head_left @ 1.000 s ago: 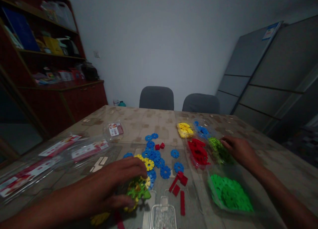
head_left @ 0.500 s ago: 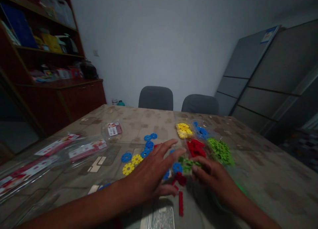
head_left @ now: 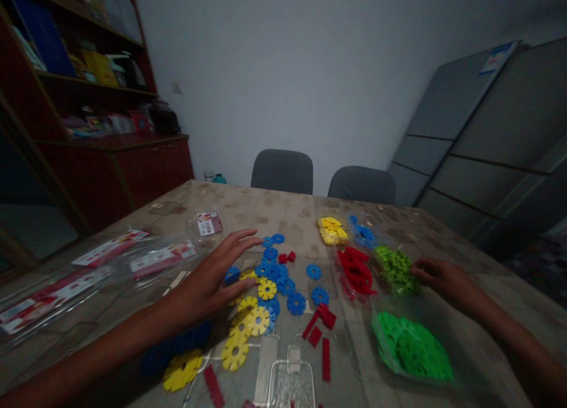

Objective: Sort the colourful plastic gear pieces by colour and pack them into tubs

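My left hand [head_left: 219,272] hovers over the left side of a spread of notched discs, fingers and thumb apart, holding nothing. Blue discs [head_left: 277,275] and yellow discs [head_left: 259,320] lie loose by it, some hidden behind the hand and forearm. My right hand [head_left: 443,284] is at the right edge of a clear container of light green pieces [head_left: 394,266]. Its fingers are curled together, and whatever they may hold is hidden. Red pieces [head_left: 326,316] and a red toothed strip [head_left: 326,359] lie between the hands.
Clear containers hold red pieces [head_left: 355,271], yellow pieces [head_left: 333,231], blue pieces [head_left: 365,235] and bright green discs [head_left: 414,346]. Clear packaging with printed labels [head_left: 163,259] lies at the left. Two grey chairs [head_left: 282,170] stand behind the table.
My right hand has moved right, from light green pieces mid-table to the light green container; those mid-table pieces are gone from there. My left hand has drawn back left, uncovering the discs.
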Available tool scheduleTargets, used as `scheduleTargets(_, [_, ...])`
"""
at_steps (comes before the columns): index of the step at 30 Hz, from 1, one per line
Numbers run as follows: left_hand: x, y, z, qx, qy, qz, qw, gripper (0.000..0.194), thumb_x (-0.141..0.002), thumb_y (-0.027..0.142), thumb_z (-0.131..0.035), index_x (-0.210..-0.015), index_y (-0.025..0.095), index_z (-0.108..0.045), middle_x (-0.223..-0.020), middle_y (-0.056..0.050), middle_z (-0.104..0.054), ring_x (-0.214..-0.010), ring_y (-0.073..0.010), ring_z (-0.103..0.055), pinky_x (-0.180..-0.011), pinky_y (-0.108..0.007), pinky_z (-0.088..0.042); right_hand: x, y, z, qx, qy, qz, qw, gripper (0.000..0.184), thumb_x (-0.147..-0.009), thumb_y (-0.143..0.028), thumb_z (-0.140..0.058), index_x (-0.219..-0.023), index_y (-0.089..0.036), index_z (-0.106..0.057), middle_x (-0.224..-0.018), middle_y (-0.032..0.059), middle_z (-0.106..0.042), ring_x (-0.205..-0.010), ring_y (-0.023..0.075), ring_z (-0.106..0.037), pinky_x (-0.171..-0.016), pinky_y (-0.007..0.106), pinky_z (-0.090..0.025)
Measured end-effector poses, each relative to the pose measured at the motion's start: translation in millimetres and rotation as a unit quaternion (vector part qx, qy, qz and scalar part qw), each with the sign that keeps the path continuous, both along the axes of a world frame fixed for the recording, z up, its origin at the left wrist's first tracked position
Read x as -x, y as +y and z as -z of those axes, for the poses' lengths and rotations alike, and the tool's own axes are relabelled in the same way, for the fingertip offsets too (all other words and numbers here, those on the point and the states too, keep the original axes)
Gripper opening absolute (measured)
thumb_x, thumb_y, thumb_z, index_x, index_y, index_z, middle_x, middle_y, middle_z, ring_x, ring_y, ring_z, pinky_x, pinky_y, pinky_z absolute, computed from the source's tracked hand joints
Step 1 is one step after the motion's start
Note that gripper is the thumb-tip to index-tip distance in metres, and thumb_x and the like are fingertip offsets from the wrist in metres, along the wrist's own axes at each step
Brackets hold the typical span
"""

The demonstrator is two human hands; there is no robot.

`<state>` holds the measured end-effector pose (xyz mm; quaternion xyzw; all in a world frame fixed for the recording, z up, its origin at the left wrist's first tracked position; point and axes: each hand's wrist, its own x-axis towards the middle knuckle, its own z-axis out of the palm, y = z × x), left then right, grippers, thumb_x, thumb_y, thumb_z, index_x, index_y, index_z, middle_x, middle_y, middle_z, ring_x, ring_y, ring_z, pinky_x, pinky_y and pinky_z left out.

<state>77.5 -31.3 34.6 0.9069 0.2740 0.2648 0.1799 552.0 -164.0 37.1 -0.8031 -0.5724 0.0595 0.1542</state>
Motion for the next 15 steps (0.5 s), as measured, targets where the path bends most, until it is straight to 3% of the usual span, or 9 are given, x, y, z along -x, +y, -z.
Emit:
scheduleTargets(4, [14.4, 8.7, 2.1, 0.005, 0.008, -0.019, 1.000, 0.047, -0.096, 0.037, -0.053, -0.141, 0.028, -0.043, -0.155, -0.010, -0.038, -0.140, -0.0323, -0.040, -0.111, -0.050, -0.040, 0.6, 3.9, 4.3, 0.007, -0.048, 0.000, 0.999, 0.021, -0.073, -0.038, -0.051, -0.066, -0.024, -0.065, -0.065, 0.0066, -0.074, -0.062, 0.0261, -0.068, -0.059, 0.033, -0.043])
scheduleTargets(9, [37.4, 27.4, 1.9, 0.013, 0.054, 0.008, 0.998, 0.039, -0.096, 0.033, -0.053, -0.135, 0.027, -0.051, -0.145, -0.007, -0.053, -0.133, -0.0298, -0.049, -0.112, -0.049, -0.038, 16.1, -1.0, -5.2, 0.007, -0.079, 0.005, 0.997, 0.024, -0.078, -0.038, -0.049, -0.066, -0.025, -0.064, -0.065, 0.0080, -0.073, -0.061, 0.0281, -0.068, -0.056, 0.035, -0.043])
scheduleTargets(12, [50.2, 36.3, -0.9, 0.044, 0.105, 0.027, 0.993, 0.032, -0.094, 0.032, -0.057, -0.126, 0.027, -0.059, -0.134, -0.005, -0.062, -0.123, -0.0276, -0.057, -0.107, -0.045, -0.043, 48.1, -6.8, -15.9, -0.040, -0.082, 0.005, 0.996, 0.025, -0.080, -0.042, -0.051, -0.079, -0.026, -0.069, -0.073, 0.0105, -0.076, -0.063, 0.0301, -0.070, -0.057, 0.037, -0.047])
scheduleTargets(15, [56.8, 38.4, -4.5, 0.085, 0.150, 0.036, 0.984, 0.028, -0.093, 0.028, -0.056, -0.120, 0.027, -0.063, -0.117, -0.005, -0.070, -0.104, -0.0245, -0.066, -0.094, -0.040, -0.051, 102.9, -12.5, -16.6, -0.081, -0.038, -0.071, 0.994, 0.026, -0.080, -0.044, -0.055, -0.092, -0.028, -0.072, -0.090, 0.0121, -0.078, -0.072, 0.0302, -0.072, -0.064, 0.038, -0.053])
